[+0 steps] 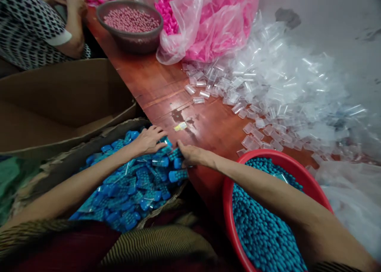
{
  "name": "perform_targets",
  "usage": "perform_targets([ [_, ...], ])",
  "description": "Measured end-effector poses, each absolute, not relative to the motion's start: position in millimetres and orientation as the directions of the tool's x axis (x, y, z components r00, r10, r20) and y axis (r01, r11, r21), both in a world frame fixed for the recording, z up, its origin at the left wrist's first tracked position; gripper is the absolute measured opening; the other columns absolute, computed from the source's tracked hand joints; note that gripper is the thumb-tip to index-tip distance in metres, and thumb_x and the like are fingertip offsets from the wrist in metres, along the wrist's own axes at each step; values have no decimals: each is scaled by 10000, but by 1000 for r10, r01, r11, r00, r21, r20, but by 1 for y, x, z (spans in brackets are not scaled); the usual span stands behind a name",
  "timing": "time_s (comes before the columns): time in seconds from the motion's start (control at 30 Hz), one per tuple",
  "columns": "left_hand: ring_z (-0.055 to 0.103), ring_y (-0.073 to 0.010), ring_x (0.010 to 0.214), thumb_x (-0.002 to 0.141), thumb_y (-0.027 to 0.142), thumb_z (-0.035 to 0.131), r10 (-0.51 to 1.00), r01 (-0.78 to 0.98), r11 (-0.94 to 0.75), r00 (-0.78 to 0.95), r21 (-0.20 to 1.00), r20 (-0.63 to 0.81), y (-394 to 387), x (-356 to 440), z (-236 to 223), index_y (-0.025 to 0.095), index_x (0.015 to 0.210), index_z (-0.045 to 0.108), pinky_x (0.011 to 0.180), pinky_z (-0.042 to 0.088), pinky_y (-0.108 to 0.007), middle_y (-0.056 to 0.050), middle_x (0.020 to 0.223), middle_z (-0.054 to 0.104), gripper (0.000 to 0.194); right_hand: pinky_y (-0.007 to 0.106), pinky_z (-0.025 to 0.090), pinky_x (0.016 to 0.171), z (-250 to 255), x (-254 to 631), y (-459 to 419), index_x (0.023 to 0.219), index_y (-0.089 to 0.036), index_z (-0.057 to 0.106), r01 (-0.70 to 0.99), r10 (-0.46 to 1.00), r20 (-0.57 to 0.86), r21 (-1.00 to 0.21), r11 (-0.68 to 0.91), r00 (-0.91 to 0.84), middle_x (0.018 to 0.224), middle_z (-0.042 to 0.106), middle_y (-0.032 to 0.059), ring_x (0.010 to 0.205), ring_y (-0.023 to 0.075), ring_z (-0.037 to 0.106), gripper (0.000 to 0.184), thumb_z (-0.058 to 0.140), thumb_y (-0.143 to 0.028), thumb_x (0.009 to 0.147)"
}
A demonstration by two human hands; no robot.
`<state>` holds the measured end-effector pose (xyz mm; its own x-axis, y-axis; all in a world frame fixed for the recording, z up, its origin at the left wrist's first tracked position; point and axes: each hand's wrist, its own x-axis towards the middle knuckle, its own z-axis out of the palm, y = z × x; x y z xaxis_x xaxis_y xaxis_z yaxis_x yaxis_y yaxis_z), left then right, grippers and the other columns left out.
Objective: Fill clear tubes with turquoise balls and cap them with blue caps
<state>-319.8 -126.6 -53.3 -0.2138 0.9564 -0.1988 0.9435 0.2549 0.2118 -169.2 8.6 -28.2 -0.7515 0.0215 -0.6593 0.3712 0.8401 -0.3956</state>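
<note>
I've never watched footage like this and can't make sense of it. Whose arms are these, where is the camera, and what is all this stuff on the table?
The single picture comes from a camera worn on a person's head, looking down at their own bare arms. Their left hand rests on a heap of filled blue-capped tubes in a basket; their right hand touches the same heap at the table's edge. I cannot tell whether either hand grips anything. Beside the right arm stands a red basin of blue beads. On the wooden table lie empty clear tubes, a bag of pink caps and a bowl of pink beads. At top left, another person's arm belongs to a co-worker.
</note>
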Motion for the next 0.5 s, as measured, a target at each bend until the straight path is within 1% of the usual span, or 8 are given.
perform_targets([
  [0.07, 546, -266, 1028, 851, 472, 410, 914, 921, 337, -269, 195, -305, -154, -329, -50, 232, 1087, 616, 797, 433, -356, -94, 1128, 608, 395, 330, 489, 780, -28, -177, -8, 1458, -68, 121, 319, -75, -648, -468, 824, -758, 1163, 613, 218, 1035, 305, 604, 1002, 721, -248, 677],
  [0.13, 594, -259, 934, 843, 471, 418, 849, 882, 439, -344, 172, -402, -175, -342, -43, 235, 1007, 650, 756, 439, -339, -81, 1006, 654, 370, 306, 486, 764, -25, -182, -15, 1454, -89, 165, 275, -135, -618, -520, 809, -775, 1118, 642, 178, 990, 271, 620, 907, 685, -238, 727],
  [0.17, 607, -259, 904, 833, 459, 438, 817, 854, 495, -396, 158, -419, -182, -349, -39, 234, 990, 657, 741, 440, -331, -76, 970, 667, 351, 296, 484, 759, -22, -184, -15, 1445, -102, 212, 250, -152, -590, -543, 802, -793, 1086, 657, 155, 966, 253, 626, 849, 672, -220, 740],
  [0.23, 614, -260, 895, 818, 412, 467, 763, 775, 617, -546, 138, -344, -190, -361, -31, 221, 993, 660, 737, 439, -323, -73, 962, 680, 323, 287, 480, 751, -15, -184, -5, 1392, -124, 344, 197, -154, -497, -583, 788, -854, 1041, 670, 126, 915, 225, 632, 707, 652, -194, 759],
  [0.27, 614, -256, 897, 819, 391, 464, 742, 731, 663, -614, 159, -271, -190, -364, -26, 211, 1001, 658, 743, 439, -322, -73, 968, 684, 321, 288, 482, 730, -9, -182, 4, 1359, -135, 400, 192, -131, -461, -589, 785, -878, 1010, 677, 115, 867, 211, 637, 642, 643, -194, 768],
  [0.33, 617, -233, 872, 828, 360, 443, 715, 668, 690, -688, 279, -120, -182, -363, -19, 188, 1003, 656, 754, 442, -314, -72, 953, 691, 325, 287, 481, 715, 7, -173, 30, 1288, -118, 488, 215, -32, -372, -601, 770, -928, 933, 685, 102, 784, 182, 637, 530, 623, -157, 776],
  [0.4, 622, -207, 823, 829, 351, 431, 741, 659, 612, -672, 438, -25, -163, -351, -15, 176, 994, 651, 754, 447, -299, -63, 910, 696, 326, 274, 488, 685, 26, -154, 62, 1249, -128, 528, 282, 102, -302, -644, 711, -948, 869, 683, 76, 724, 155, 634, 453, 594, -179, 804],
  [0.5, 625, -192, 781, 820, 386, 431, 837, 666, 424, -547, 614, 15, -119, -321, -20, 181, 1002, 629, 736, 457, -285, -49, 862, 693, 338, 260, 508, 654, 51, -109, 115, 1194, -129, 562, 424, 368, -247, -720, 550, -896, 813, 676, 60, 694, 139, 635, 380, 573, -231, 828],
])
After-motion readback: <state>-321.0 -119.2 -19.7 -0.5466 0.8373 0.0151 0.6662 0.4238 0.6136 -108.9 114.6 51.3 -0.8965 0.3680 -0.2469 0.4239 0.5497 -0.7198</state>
